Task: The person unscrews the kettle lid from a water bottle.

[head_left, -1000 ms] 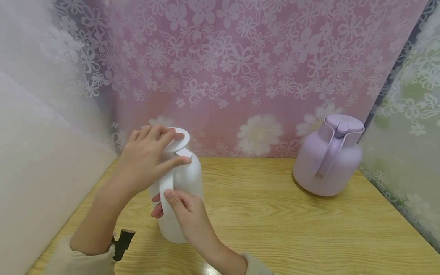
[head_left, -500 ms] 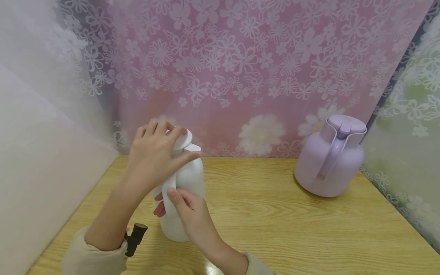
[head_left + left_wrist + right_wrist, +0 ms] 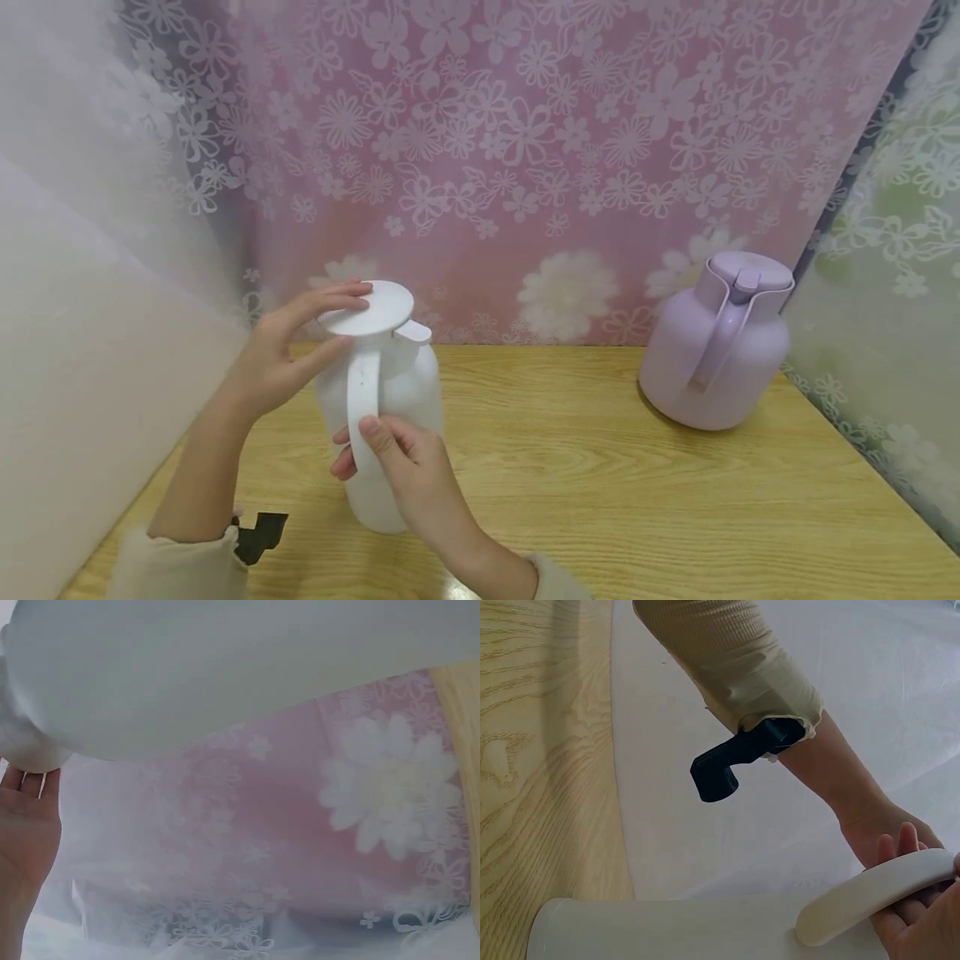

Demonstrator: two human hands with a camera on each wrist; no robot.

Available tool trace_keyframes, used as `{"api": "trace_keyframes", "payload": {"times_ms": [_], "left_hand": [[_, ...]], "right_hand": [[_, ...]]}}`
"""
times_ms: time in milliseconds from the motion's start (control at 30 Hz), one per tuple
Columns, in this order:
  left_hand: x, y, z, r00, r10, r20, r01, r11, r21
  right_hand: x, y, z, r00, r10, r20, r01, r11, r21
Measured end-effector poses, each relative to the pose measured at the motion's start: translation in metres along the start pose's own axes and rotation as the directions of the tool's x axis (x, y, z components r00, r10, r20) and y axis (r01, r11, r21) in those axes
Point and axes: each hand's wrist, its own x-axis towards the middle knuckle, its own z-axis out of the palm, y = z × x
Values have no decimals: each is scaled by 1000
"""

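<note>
A white thermos jug (image 3: pixel 408 387) stands upright on the table, its handle (image 3: pixel 363 383) facing me. My right hand (image 3: pixel 420 471) grips the handle, thumb on the near face and fingers curled behind it; the right wrist view shows the curved handle (image 3: pixel 874 896) in that hand. On top is a round flat lid (image 3: pixel 388 307), with a small tab (image 3: pixel 413 332) jutting out below its rim on the right. My left hand (image 3: pixel 277 354) touches the lid's left side with fairly straight fingers on top and the thumb by the rim. The pale jug body (image 3: pixel 210 667) fills the upper left wrist view.
A lilac jug (image 3: pixel 716 358) with a lid and handle stands at the back right of the wooden table (image 3: pixel 600 483). Flowered pink sheeting (image 3: pixel 525 167) hangs behind, and a pale sheet (image 3: pixel 97 292) borders the left. A black mount (image 3: pixel 260 536) sits on my left wrist.
My left hand turned rightward over the lid, then swung back to its left side, uncovering the lid's top. The tab has shifted slightly rightward. My right hand keeps its grip on the handle.
</note>
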Motion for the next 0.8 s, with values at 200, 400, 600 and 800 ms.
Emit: {"api": "trace_keyframes", "payload": {"times_ms": [200, 400, 600, 800], "left_hand": [[-4, -13, 2, 997, 69, -31, -71, 993, -90], [-4, -13, 3, 995, 89, -45, -93, 992, -83], [-2, -10, 4, 991, 108, -72, -111, 994, -27], [1, -4, 6, 991, 98, -90, -93, 994, 61]], "right_hand": [[0, -1, 1, 1000, 7, -7, -7, 1000, -9], [-1, -2, 1, 1000, 15, -11, -15, 1000, -16], [-1, -2, 2, 1000, 9, -12, -9, 1000, -11], [-2, -2, 2, 1000, 10, -14, -10, 1000, -9]]}}
